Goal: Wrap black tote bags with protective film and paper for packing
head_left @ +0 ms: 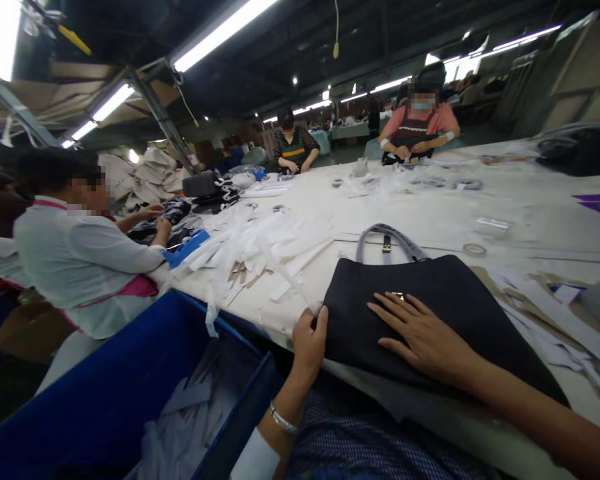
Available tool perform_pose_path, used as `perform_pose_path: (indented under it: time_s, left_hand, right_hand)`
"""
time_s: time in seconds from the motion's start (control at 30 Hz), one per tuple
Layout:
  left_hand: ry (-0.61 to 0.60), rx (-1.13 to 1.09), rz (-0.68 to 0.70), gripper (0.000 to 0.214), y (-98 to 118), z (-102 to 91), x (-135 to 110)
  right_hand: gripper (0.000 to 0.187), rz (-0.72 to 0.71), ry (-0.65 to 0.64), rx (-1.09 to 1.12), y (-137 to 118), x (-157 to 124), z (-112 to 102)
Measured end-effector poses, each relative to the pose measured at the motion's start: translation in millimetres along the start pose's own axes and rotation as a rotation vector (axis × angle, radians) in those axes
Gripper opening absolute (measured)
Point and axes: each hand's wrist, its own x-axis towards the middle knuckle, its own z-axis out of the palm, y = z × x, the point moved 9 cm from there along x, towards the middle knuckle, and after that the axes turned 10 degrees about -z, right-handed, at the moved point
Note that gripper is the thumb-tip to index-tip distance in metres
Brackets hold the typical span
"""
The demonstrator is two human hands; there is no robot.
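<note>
A black handbag (460, 293) lies on its side on the white table in front of me, its wrapped handle (367, 237) pointing away. Beside the handle sits a strap with a gold buckle (387, 245). My left hand (310, 340) grips the bag's left edge, thumb on top and fingers curled at the rim. Flat on the bag's front panel, fingers spread, rests my right hand (420, 330). A small gold fitting (397, 295) shows just past its fingertips.
A blue bin (105, 373) holding white strips stands at my left. White scraps (280, 247) litter the table beyond it. Paper strips (545, 313) and a tape roll (474, 249) lie right of the bag. Co-workers sit at the left (90, 247) and across the table (420, 127).
</note>
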Motion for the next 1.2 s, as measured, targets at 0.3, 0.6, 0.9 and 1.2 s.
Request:
perform_pose_path:
  time_s: [0.3,0.6,0.9,1.2]
  left_hand:
    - [0.021,-0.604,-0.359,0.041,-31,-6.3,25]
    - [0.044,-0.733,-0.150,0.033,33,7.9,1]
    - [-0.410,0.369,0.527,0.041,68,98.7,-48]
    - [-0.641,0.580,0.698,0.059,75,113.9,-69]
  right_hand:
    - [0.056,-0.049,0.028,0.004,-12,16,3]
    - [0.056,-0.027,0.048,0.070,-10,15,1]
    - [0.030,0.140,0.268,0.299,-1,-25,-36]
    - [0.048,0.102,0.239,0.133,-69,-127,-52]
